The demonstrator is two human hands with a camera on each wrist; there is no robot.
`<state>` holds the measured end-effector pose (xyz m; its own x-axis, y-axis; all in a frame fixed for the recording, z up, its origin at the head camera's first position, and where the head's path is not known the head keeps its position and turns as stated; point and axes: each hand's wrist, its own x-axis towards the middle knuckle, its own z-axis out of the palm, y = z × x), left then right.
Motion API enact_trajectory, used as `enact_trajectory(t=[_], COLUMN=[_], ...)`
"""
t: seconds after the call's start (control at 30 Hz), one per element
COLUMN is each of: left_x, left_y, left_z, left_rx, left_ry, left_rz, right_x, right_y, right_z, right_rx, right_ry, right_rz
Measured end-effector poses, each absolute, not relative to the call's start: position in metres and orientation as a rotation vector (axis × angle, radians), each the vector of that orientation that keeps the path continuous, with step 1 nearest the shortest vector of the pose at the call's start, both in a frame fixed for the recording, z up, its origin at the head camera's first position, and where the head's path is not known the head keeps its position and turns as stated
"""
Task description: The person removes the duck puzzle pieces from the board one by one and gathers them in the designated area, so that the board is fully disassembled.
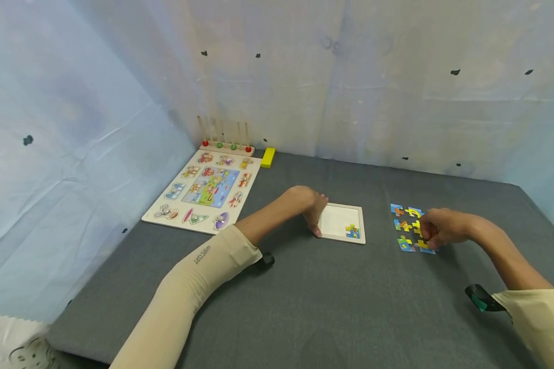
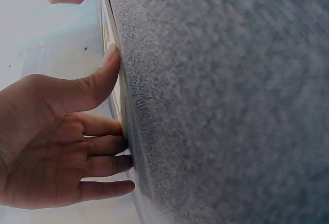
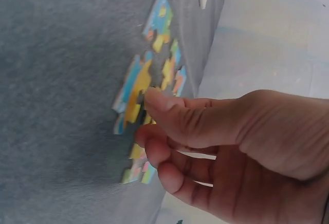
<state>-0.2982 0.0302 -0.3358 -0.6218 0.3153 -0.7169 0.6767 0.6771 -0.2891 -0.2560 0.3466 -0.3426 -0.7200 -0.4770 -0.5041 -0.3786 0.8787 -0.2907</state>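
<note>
My left hand (image 1: 311,207) rests along the left side of a small square wooden puzzle tray (image 1: 337,218). In the left wrist view its thumb lies on the tray's rim, and the other fingers stretch nearly straight beside it. One blue and yellow jigsaw piece (image 1: 353,231) sits in the tray's near right corner. To the right, several loose jigsaw pieces (image 1: 405,244) lie in rows on the table. My right hand (image 1: 445,225) is over their right side with fingers bent. In the right wrist view, a gap parts its thumb and fingertips, right at the yellow pieces (image 3: 138,93).
A large wooden picture board (image 1: 203,192) lies at the back left. Behind it stands a peg rack (image 1: 226,147) with red and green beads, and a yellow block (image 1: 268,157) beside that. A pale curtain (image 1: 374,102) hangs along the back of the grey table (image 1: 328,297).
</note>
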Motion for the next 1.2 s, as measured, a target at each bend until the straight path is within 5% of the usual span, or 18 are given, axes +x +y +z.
enact_trajectory(t=[0.7,1.2], left_x=[-0.306,-0.306], left_y=[0.019,0.020], left_z=[-0.334,-0.337], left_rx=[0.855,0.837], left_ry=[2.302,2.294], left_rz=[-0.591,-0.600], right_x=[-0.252,-0.256], right_y=[0.229,0.217], right_z=[-0.344,-0.357], right_rx=[-1.065,-1.014], right_ry=[2.606,2.656], right_rz=[-0.412,-0.514])
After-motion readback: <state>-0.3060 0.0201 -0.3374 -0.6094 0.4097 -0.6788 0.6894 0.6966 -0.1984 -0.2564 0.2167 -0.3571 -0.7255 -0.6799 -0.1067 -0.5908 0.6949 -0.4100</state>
